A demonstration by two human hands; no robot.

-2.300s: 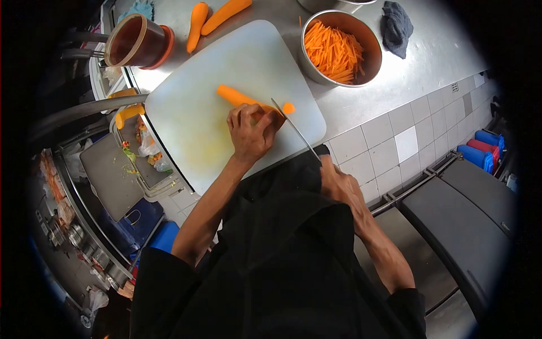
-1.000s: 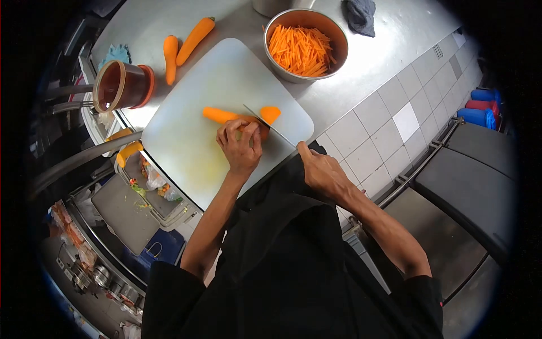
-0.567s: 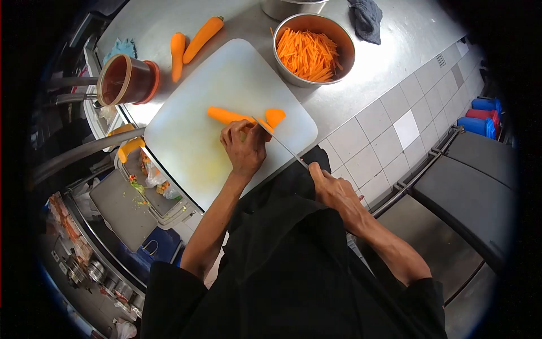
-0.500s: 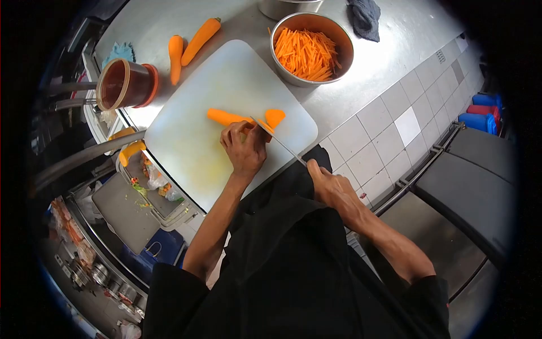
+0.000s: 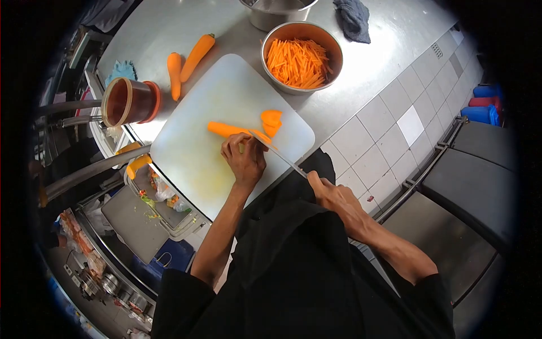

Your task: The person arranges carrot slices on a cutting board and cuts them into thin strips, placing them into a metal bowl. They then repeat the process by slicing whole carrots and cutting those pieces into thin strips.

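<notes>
We are slicing a carrot (image 5: 226,129) on the white cutting board (image 5: 226,85). Our left hand (image 5: 244,161) is curling over the carrot's cut end, fingertips tucked, pinning it to the board. Our right hand (image 5: 333,195) is closing round the handle of a knife (image 5: 276,155). The blade is lying across the board's near right corner, with its tip meeting the carrot just beside the left fingers. A few flat slices (image 5: 271,121) are lying just past the blade.

We are judging this to be mid-slicing, since a good length of uncut carrot is showing to the left of the hand. The next cut is calling for the left fingers to creep back along the carrot, with the knuckles guiding the blade. It is also calling for a straight stroke, so the slice comes off even.

Off the board's far right corner, a steel bowl (image 5: 293,89) is holding a heap of carrot sticks (image 5: 297,56). A second bowl (image 5: 271,14) is sitting just behind it, cut off by the frame, so we are not seeing its contents. A brown tub (image 5: 127,100) is standing at the counter's left edge. Its inside is looking dark, possibly liquid, but the view is too dim to say. Two whole carrots (image 5: 197,50) are lying on the counter between tub and bowl. Below the counter, a tray (image 5: 164,198) is holding vegetable scraps.
</notes>
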